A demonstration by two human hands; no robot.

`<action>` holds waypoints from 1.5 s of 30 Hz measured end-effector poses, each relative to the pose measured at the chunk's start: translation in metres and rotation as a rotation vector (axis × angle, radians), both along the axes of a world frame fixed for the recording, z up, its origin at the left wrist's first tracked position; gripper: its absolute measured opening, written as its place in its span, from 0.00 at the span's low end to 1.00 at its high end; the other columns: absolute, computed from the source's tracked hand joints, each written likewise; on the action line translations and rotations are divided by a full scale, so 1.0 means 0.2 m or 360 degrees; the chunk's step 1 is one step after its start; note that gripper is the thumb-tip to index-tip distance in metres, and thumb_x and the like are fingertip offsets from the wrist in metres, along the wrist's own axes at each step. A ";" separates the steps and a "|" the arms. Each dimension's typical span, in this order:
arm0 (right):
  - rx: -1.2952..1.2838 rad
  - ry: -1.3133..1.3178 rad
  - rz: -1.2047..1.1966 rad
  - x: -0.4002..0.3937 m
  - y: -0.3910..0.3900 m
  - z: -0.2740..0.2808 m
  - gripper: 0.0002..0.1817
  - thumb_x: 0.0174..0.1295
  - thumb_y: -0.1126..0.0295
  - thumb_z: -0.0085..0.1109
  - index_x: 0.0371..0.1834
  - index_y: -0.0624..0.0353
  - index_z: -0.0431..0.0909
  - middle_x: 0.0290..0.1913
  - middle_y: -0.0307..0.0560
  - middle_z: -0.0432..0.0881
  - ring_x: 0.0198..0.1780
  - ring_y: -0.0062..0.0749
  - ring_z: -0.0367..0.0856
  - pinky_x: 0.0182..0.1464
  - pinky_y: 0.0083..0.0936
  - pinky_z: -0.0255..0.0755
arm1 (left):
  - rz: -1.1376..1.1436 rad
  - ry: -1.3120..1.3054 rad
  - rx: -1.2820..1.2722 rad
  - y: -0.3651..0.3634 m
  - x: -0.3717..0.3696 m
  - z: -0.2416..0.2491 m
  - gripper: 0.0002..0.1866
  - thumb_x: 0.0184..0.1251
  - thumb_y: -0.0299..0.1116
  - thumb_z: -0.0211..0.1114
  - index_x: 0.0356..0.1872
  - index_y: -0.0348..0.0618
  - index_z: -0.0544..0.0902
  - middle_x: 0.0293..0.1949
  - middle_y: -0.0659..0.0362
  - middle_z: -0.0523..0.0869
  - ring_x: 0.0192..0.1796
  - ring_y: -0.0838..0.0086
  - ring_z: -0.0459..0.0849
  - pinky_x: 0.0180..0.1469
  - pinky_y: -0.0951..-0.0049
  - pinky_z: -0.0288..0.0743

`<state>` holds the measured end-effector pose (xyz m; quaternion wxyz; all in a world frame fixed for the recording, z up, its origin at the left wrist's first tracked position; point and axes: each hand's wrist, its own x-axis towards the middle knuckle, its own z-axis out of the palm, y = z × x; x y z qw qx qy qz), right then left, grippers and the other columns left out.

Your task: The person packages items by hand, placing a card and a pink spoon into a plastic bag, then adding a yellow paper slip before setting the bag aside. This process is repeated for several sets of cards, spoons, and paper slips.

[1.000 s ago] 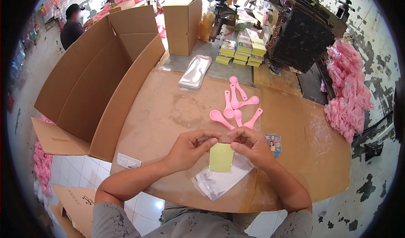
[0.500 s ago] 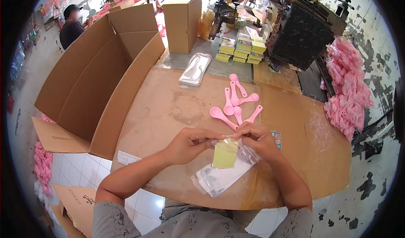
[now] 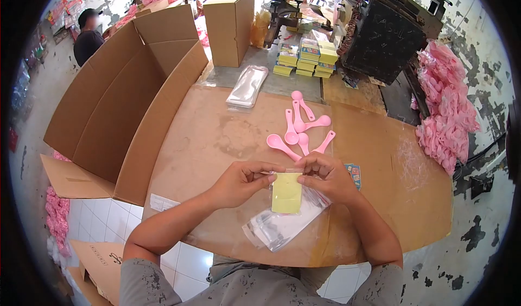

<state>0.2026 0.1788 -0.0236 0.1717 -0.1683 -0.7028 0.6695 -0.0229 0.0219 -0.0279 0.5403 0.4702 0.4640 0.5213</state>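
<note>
Between my two hands is a yellow card [image 3: 286, 197] that appears to sit in a clear plastic bag. My left hand [image 3: 242, 184] pinches its upper left edge between thumb and fingers. At the upper right edge, my right hand [image 3: 329, 180] pinches it too, its thumb over the card. Beneath it lies a pile of clear plastic bags [image 3: 282, 229] on the cardboard-covered table [image 3: 211, 165]. Several pink measuring spoons [image 3: 316, 122] lie loosely just beyond my hands. A blue printed card [image 3: 355, 174] is partly hidden behind my right hand.
A large open carton [image 3: 122, 105] stands at the left, with another tall box [image 3: 230, 32] behind it. Farther back are a stack of clear bags [image 3: 248, 87] and stacked yellow cards [image 3: 307, 59]. Pink bagged items [image 3: 445, 110] hang at right beside a black machine [image 3: 385, 40]. A person [image 3: 88, 37] is at far left.
The yellow card has straightened and sits slightly higher in the bag opening between my fingers. My right thumb now lies over its upper right corner. The whole view has shifted slightly.
</note>
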 end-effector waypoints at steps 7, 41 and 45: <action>-0.0015 -0.0086 0.0146 -0.02 -0.05 0.08 0.33 0.64 0.81 0.71 0.72 0.65 0.68 0.54 0.46 0.83 0.52 0.25 0.84 0.53 0.22 0.78 | 0.0104 -0.0023 0.0180 0.00 0.01 0.04 0.21 0.80 0.24 0.61 0.71 0.34 0.75 0.58 0.55 0.88 0.58 0.74 0.87 0.65 0.72 0.81; 0.0640 -0.0171 -0.0745 1.25 0.48 0.35 0.14 0.74 0.65 0.63 0.50 0.67 0.86 0.45 0.54 0.88 0.48 0.43 0.89 0.54 0.34 0.81 | 0.0219 0.1390 0.0564 -0.01 0.05 -0.01 0.26 0.63 0.45 0.77 0.55 0.37 0.83 0.44 0.55 0.83 0.43 0.62 0.84 0.48 0.66 0.79; 0.2392 -0.1387 -0.1999 1.44 0.59 0.07 0.19 0.80 0.61 0.52 0.56 0.65 0.85 0.56 0.57 0.86 0.62 0.55 0.82 0.67 0.45 0.72 | 0.0234 0.1546 0.0783 -0.01 0.13 -0.06 0.27 0.60 0.47 0.79 0.52 0.39 0.85 0.42 0.53 0.81 0.44 0.58 0.82 0.49 0.60 0.77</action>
